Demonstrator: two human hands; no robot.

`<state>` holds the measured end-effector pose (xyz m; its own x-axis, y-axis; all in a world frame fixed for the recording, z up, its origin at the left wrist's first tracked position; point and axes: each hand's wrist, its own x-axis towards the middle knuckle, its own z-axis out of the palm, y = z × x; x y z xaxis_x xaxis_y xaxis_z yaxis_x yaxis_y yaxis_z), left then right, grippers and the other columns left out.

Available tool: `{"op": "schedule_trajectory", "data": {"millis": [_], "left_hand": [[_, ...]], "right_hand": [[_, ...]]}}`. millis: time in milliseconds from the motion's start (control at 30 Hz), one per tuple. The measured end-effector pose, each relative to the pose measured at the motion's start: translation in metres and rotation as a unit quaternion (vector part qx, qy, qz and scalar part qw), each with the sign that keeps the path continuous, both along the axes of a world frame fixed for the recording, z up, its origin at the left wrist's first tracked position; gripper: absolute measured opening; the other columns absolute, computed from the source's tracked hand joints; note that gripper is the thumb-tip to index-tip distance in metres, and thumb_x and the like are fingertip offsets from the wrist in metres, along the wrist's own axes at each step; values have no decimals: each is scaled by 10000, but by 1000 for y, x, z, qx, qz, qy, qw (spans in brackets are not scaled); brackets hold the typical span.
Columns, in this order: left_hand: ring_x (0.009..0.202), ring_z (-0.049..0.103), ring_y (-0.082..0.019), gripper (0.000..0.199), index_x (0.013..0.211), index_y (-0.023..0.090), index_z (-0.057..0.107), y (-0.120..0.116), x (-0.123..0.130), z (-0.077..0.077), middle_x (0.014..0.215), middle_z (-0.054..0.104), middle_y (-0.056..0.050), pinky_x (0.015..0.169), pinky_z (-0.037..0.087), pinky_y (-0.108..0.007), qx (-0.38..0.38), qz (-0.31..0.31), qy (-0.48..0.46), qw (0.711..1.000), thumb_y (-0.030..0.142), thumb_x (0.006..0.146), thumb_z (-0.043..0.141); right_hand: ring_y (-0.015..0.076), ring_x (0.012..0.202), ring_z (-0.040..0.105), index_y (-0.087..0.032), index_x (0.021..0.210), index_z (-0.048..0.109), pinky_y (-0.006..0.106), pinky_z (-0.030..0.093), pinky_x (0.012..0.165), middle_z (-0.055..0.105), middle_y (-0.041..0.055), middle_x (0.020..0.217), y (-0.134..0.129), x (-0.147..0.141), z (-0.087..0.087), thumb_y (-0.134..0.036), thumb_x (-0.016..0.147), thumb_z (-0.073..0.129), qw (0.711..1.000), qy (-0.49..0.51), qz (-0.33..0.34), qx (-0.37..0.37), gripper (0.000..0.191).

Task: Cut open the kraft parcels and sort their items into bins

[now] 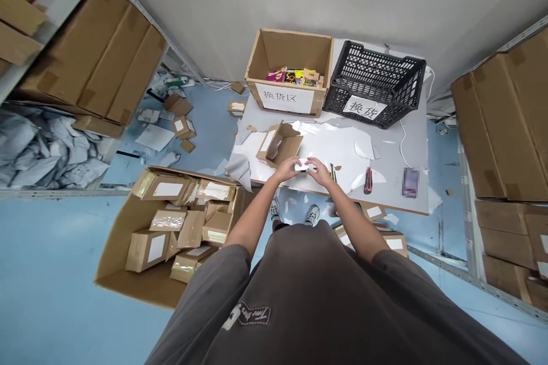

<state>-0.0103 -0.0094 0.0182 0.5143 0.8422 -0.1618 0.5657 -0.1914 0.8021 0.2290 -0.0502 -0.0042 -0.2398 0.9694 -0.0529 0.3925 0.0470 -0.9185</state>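
- White and small, a box-like item [301, 165] sits between the fingertips of both hands, above the front edge of the table [418, 137]; its underside looks dark, and what it is exactly is too small to tell.
- The left hand [286, 170] has its fingers and thumb closed around the item's left end, just beside an open cardboard carton [291, 148] with raised flaps.
- The right hand [319, 171] pinches the opposite end, its fingers curled in; near it on the tabletop lies a thin black-and-yellow strip [333, 172].
- Farther right lie a red-and-black hand tool [368, 181] and a blurred purple rectangle [410, 182], with a white cable [402, 145] behind the latter.
- Along the back of the table, a large cardboard box [320, 104] labelled 换货区 holds colourful packets [295, 76]; beside it, a black plastic crate [357, 82] bears a sign reading 换货.
- Scraps of white paper [363, 145] are scattered across the tabletop.
- On the blue floor to the left, a big open carton [115, 245] contains taped brown parcels [139, 248], several with white labels.
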Motion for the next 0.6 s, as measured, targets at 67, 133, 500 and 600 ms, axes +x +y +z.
{"op": "schedule_trajectory", "data": {"millis": [67, 133, 500, 600], "left_hand": [[1477, 617, -306, 279, 1106, 226, 754, 0, 0, 0, 1601, 628, -142, 1256, 460, -466, -2, 1, 16, 1000, 281, 848, 845], [1474, 625, -311, 283, 1111, 230, 765, -1, 1, 2, 1621, 616, -138, 1254, 468, -468, 1, 3, 38, 999, 251, 843, 855], [1471, 595, -339, 331, 1116, 244, 753, -11, 11, 10, 1599, 610, -119, 1242, 483, -505, 51, 2, 111, 992, 156, 821, 875], [1422, 600, -353, 474, 1212, 222, 702, -9, 16, 9, 1497, 627, -153, 1218, 491, -524, 63, -2, 117, 991, 123, 780, 872]], "right_hand": [[300, 1420, 620, -249, 1173, 789, 527, 541, 1160, 621, 135, 1564, 2, -1, 0, -255, 918, 672, 999, -38, 21, 24, 280], [298, 1392, 641, -242, 1158, 813, 522, 516, 1199, 613, 136, 1569, 3, -1, -2, -213, 924, 671, 996, -70, 34, 46, 275], [355, 1414, 611, -236, 1253, 768, 557, 548, 1166, 533, 151, 1635, -2, -10, -6, -114, 856, 743, 979, -174, 59, 87, 416], [334, 1314, 677, -229, 1368, 681, 519, 606, 1080, 483, 171, 1659, -4, -20, -9, -90, 833, 727, 980, -177, 36, 78, 555]]}}
